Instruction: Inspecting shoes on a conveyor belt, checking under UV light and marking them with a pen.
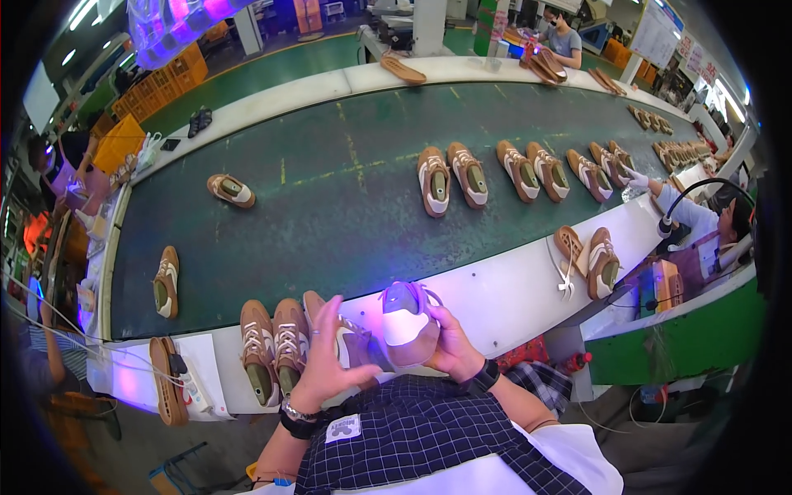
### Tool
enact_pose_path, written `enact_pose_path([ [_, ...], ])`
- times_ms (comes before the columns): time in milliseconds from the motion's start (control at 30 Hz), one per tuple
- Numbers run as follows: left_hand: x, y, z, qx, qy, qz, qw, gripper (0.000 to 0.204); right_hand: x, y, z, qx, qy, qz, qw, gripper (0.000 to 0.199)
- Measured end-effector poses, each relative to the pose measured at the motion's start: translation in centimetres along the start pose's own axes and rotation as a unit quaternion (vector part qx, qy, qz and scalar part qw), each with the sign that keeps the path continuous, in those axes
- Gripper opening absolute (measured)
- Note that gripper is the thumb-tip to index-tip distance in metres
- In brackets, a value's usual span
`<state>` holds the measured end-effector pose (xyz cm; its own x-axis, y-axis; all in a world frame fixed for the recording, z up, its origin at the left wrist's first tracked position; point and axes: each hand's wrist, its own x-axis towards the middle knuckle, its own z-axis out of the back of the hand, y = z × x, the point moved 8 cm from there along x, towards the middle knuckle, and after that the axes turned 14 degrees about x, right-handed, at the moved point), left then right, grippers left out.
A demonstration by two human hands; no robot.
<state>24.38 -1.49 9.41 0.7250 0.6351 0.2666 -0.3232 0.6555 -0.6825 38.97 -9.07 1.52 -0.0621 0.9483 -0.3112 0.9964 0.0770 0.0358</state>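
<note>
My right hand (454,345) grips a brown and white sneaker (404,328), its white heel turned toward me and its opening lit by purplish light. To the left of that sneaker is my left hand (327,365), fingers spread, holding nothing that I can see. Behind the left hand another sneaker (355,345) lies partly hidden on the white ledge. Two brown sneakers with pale laces stand beside it, one at the far left (256,351) and one closer to my hand (289,340).
Several finished-looking sneakers (433,181) line the green conveyor belt (322,223). Single shoes (231,190) lie at its left. On the ledge are a sole (167,384), a white power strip (195,388) and a sneaker (603,264). A gloved co-worker's hand (635,178) reaches in at right.
</note>
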Motion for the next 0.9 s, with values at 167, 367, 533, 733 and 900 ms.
enact_pose_path([
  [167,2.1,-4.6,-0.8,0.039,0.006,-0.102,0.994,0.106,0.8,-0.6,1.3,-0.018,-0.020,0.017,1.000,0.059],
  [367,2.1,-4.0,-1.5,-0.015,-0.018,-0.121,0.992,0.086,0.1,-0.9,2.8,0.002,-0.051,-0.009,0.999,0.058],
  [533,2.4,-3.8,-2.0,-0.020,0.040,-0.122,0.992,0.087,-0.1,-0.7,2.2,-0.016,-0.068,0.028,0.997,0.059],
  [733,-0.3,4.5,-4.2,-0.204,0.037,0.090,0.974,0.075,-0.8,-0.5,3.6,-0.014,-0.063,0.015,0.998,0.056],
  [900,-6.7,15.3,-5.2,-0.062,-0.084,0.343,0.934,0.063,-2.5,0.8,8.0,-0.047,-0.135,0.012,0.990,0.055],
])
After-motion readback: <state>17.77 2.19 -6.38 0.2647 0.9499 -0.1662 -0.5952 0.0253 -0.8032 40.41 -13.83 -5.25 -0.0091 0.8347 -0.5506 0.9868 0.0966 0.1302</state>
